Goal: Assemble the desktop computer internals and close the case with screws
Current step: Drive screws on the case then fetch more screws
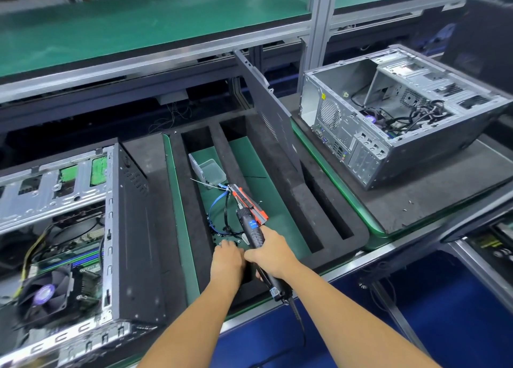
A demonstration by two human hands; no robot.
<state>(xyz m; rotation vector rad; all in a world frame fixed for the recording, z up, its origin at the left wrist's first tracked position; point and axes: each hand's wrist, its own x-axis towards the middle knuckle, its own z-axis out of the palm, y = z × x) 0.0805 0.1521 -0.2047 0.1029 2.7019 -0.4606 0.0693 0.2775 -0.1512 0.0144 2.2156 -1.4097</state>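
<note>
Nearest, the right hand [270, 252] grips a black corded electric screwdriver [254, 236], tip pointing away. Just left, the left hand [227, 259] reaches fingers-down among small dark screws [222, 236] on the green mat [277, 217]; whether it pinches one, I cannot tell. An open grey computer case [69, 229] lies left. Farther right sits a second open grey case [402, 112], with a dark side panel [266, 101] leaning between.

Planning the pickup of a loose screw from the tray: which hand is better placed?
Left. The left hand rests fingers-down among the loose screws, holding no tool. The right hand is occupied gripping the electric screwdriver.
</note>
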